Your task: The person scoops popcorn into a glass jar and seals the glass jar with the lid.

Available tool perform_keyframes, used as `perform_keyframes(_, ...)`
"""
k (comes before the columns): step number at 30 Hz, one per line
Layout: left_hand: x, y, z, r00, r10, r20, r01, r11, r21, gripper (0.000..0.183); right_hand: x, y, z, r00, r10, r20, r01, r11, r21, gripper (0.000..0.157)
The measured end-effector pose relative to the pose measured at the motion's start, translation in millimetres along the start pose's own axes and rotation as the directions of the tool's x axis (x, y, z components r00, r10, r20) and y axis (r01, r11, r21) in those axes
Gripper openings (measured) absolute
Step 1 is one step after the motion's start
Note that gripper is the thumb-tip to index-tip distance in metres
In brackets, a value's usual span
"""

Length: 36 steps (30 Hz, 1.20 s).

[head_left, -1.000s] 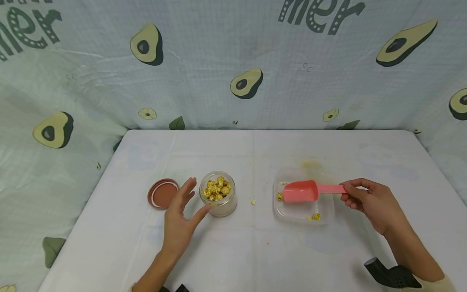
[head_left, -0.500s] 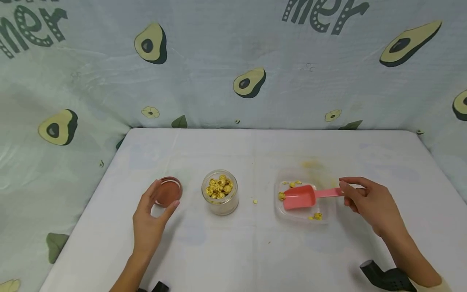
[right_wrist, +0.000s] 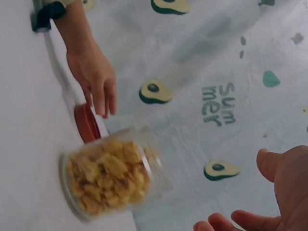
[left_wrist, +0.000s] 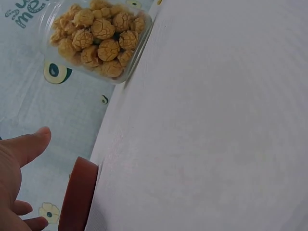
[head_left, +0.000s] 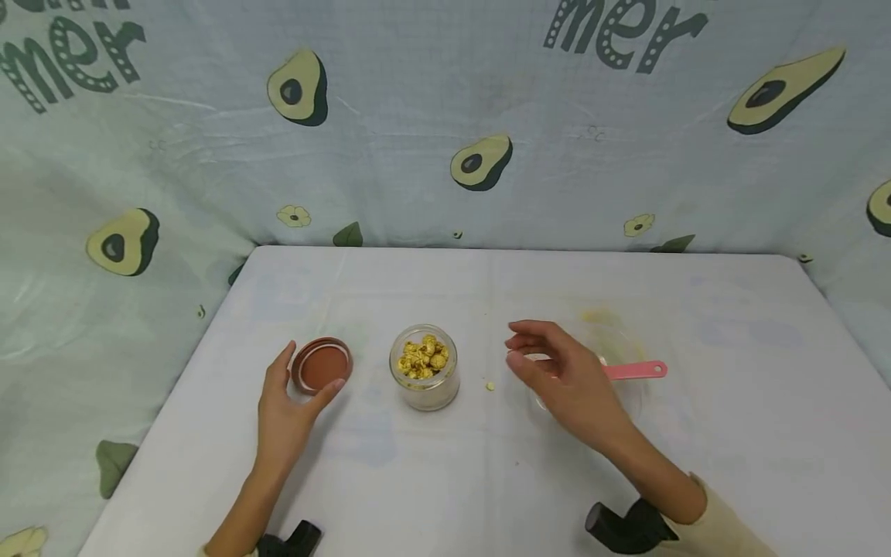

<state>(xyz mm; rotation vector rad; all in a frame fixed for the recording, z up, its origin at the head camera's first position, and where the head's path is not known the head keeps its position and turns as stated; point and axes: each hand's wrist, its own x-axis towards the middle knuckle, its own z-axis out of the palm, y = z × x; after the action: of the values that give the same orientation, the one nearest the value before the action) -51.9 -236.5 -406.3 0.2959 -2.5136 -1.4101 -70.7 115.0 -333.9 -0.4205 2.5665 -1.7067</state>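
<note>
My left hand (head_left: 284,422) reaches around the reddish-brown jar lid (head_left: 324,368), thumb and fingers spread on either side of it. In the left wrist view the thumb (left_wrist: 33,144) stands apart from the lid (left_wrist: 79,195). An uncovered glass jar (head_left: 430,397), holding caramel popcorn (head_left: 423,357), stands between the hands. My right hand (head_left: 574,387) hovers with loosely bent, empty fingers to the right of the jar. Beneath it, a pink scoop (head_left: 636,370) lies across a clear plastic container (head_left: 629,396); the hand hides the scoop's bowl and much of the container.
A small popcorn crumb (head_left: 490,386) lies on the white tablecloth (head_left: 431,480), just right of the jar. A yellowish stain (head_left: 599,316) shows behind the container. An avocado-print curtain (head_left: 390,116) hangs along the table's back and sides.
My left hand has moved left from beside the jar to the lid. My right hand has let go of the scoop, leaving it in the container, and moved left towards the jar.
</note>
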Motion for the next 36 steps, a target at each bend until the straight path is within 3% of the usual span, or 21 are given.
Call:
perform_keyframes(6,2.4,-7.0,-1.5,0.998,-0.052,0.038,0.052,0.999,-0.003,0.094,9.2,4.9,56.2,1.000,-0.007,0.018,0.004,0.990,0.141,0.068)
perform_keyframes(13,3.6,-15.4,0.5,0.996,-0.054,0.076,0.052,0.998,0.027,0.099,18.2,33.2,99.2,0.999,-0.001,0.043,-0.005,0.992,0.129,0.097)
perform_keyframes(19,5.3,-19.6,1.7,0.997,0.012,0.073,-0.018,0.996,0.088,0.099,25.1,57.2,106.7,0.993,0.012,0.121,-0.025,0.994,0.108,0.095)
perform_keyframes(23,6.7,-20.5,1.5,0.997,0.045,0.056,-0.051,0.993,0.111,0.095,30.8,63.9,104.3,0.989,-0.034,0.142,0.015,0.991,0.132,0.093)
perform_keyframes(27,6.3,-21.4,1.7,0.997,0.057,0.045,-0.062,0.992,0.114,0.093,33.6,68.3,100.7,0.986,-0.072,0.154,0.047,0.987,0.157,0.090)
perform_keyframes(36,6.3,-19.7,3.1,0.997,0.073,0.017,-0.074,0.994,0.084,0.094,35.0,70.9,98.9,0.981,-0.070,0.181,0.037,0.983,0.180,0.090)
